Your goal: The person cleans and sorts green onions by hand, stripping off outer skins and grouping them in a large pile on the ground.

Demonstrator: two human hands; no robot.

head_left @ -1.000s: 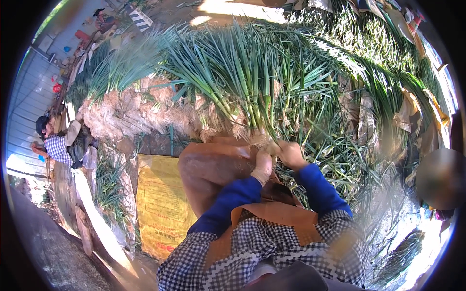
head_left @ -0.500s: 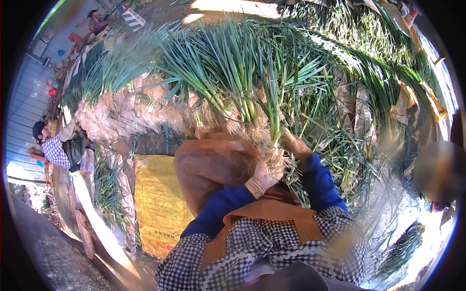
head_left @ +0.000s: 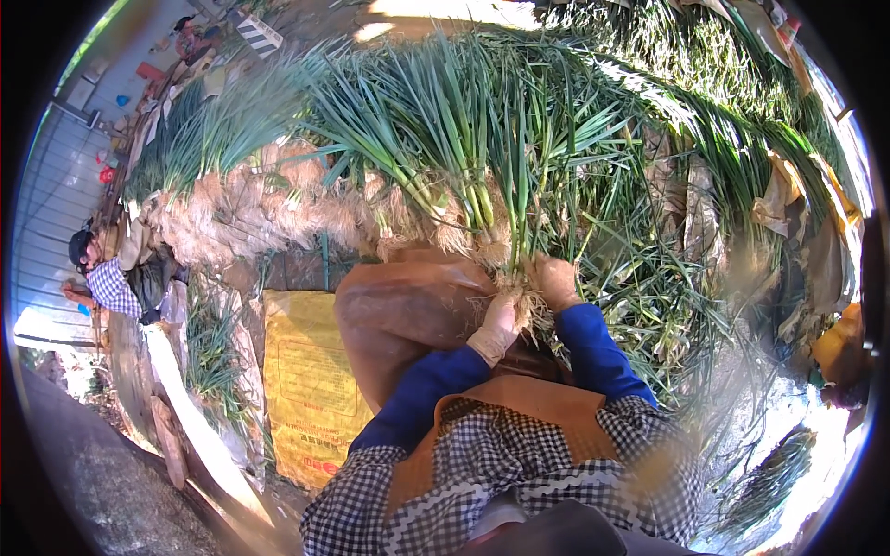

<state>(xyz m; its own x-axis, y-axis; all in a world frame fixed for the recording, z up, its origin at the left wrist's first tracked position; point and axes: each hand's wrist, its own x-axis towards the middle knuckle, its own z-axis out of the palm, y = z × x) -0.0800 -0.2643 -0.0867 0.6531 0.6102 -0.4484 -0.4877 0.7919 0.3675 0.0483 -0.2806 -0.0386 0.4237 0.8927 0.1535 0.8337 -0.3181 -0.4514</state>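
My left hand (head_left: 499,326), in a pale glove, is closed around the root end of a small bunch of green garlic (head_left: 519,208). Its long flat leaves point away from me, and the stringy roots (head_left: 530,310) spill out beside the fingers. Against the lower stalks of the same bunch my right hand (head_left: 556,281) is curled, its fingertips partly hidden; it seems to grip the stalks just above the roots. More green garlic (head_left: 454,199) lies directly beyond my knee, roots toward me.
A long row of green garlic with tan roots (head_left: 222,218) stretches left. Loose leaves (head_left: 640,296) litter the ground at right. A yellow sack (head_left: 311,380) lies left of my bent leg. A co-worker in a checked top (head_left: 113,285) sits at far left, another person (head_left: 190,42) farther back.
My right hand has moved in from the right and closed at the bunch's lower stalks, where before it was turned beside them. The left hand has kept its hold at the roots.
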